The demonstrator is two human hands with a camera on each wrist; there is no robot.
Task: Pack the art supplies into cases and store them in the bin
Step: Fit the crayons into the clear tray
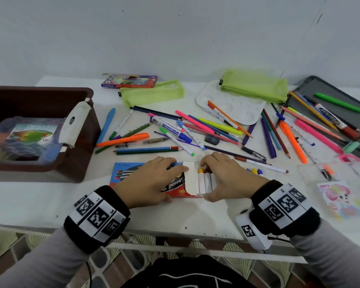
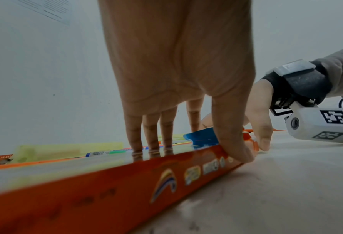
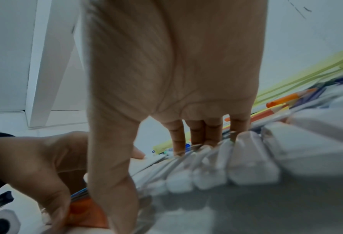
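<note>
Crayon box point(image 1: 175, 187) flat on the bench point(image 1: 40, 202), near edge, end flap point(image 1: 190, 177) open. Left hand point(image 1: 152, 181) clamps the box: fingers over the top, thumb point(image 2: 232, 139) on the near side wall. Right hand point(image 1: 227, 175) grips the tray of crayons point(image 1: 205, 180) sticking out of the open end, fingers across the tips, thumb at the near end; the wrist view shows white-wrapped crayons point(image 3: 226, 166) under the fingers point(image 3: 198, 133).

Loose crayons point(image 1: 255, 171) just right of the right hand. Pens and pencils point(image 1: 175, 129) scattered behind. Two green pouches point(image 1: 152, 92) at the back, palette point(image 1: 247, 115) and grey case point(image 1: 330, 96) to the right. Brown bin point(image 1: 40, 100) on the left, a clear box point(image 1: 29, 138) inside.
</note>
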